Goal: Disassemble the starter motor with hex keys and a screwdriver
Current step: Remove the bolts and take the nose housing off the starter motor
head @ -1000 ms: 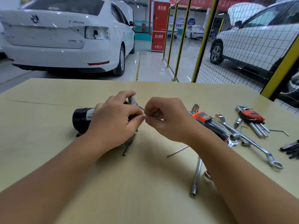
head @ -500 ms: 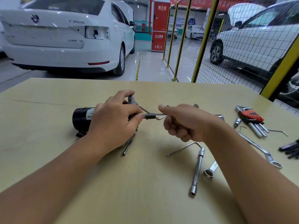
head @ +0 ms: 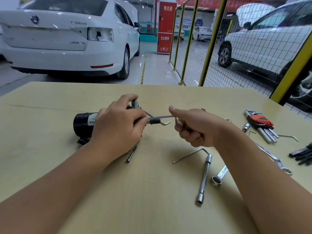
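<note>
The starter motor, black-bodied with a white label, lies on its side on the tan table. My left hand grips its metal front end and hides most of it. My right hand is curled round the bent end of a hex key, thumb raised. The key's long arm runs level to the left through a grey sleeve into the motor's end beside my left thumb. A thin wire hook pokes out just behind the key.
A long bolt, a loose hex key, a socket extension bar and a ring spanner lie near my right arm. A red-holdered hex key set, another spanner and dark keys lie at the right. Cars and a fence stand beyond.
My right hand drew back to the right from my left thumb, and now holds the hex key out level with its tip at the motor. The left hand kept its hold.
</note>
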The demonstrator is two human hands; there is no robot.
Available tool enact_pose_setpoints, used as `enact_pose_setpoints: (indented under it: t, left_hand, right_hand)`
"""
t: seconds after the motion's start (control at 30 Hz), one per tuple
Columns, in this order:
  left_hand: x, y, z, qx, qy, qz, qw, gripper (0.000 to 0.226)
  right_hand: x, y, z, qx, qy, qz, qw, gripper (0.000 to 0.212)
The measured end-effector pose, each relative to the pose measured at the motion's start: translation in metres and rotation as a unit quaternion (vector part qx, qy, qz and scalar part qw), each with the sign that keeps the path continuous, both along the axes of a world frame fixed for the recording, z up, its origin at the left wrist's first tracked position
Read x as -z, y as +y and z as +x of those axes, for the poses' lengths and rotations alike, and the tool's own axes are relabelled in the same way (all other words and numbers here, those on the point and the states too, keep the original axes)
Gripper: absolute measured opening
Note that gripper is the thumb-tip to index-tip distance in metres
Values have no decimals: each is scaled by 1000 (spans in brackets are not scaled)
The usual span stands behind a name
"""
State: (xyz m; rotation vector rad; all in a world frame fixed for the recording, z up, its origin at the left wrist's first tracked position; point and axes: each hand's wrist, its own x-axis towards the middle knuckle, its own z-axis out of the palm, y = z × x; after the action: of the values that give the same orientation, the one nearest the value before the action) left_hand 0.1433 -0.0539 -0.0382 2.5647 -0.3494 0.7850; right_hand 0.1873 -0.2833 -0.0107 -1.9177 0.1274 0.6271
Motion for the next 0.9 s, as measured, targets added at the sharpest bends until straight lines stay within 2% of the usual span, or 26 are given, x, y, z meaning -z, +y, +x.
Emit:
enact_pose_setpoints:
  t: [0.13,0.27,0.37,0.47,0.57,0.7,0.77,0.83,0.9]
  left_hand:
    - [0,-1,0,-12,-4,8,1000,8]
    - [-1,0,-1,-11,-1,5,1000,6]
    - [-2,1,-1,-5,3,1,1000,6]
    - [-1,2,0,2,0,-5,1000,9]
    - [-1,6,2,32,-5,-46,998,24]
    - [-10,28,8,66,-32,-137,988,26]
    - [-14,48,13,38,3,-115,993,27]
    - [-15,66,17,21,78,-82,993,28]
    - [-14,72,17,12,138,-60,989,32]
  right_hand:
    - [1,2,0,12,7,18,1000,54]
    - [5,2,-1,10,3,74,997,43]
    - [10,6,-2,7,-62,130,989,27]
    - [12,9,-2,17,-145,171,974,29]
    - [10,7,-2,8,-194,204,960,32]
    - [9,6,-3,-12,-182,224,957,28]
    - [9,8,-3,-26,-174,215,961,19]
    - [9,10,-5,-44,-172,192,965,9]
    - [12,15,-6,-58,-179,154,970,13]
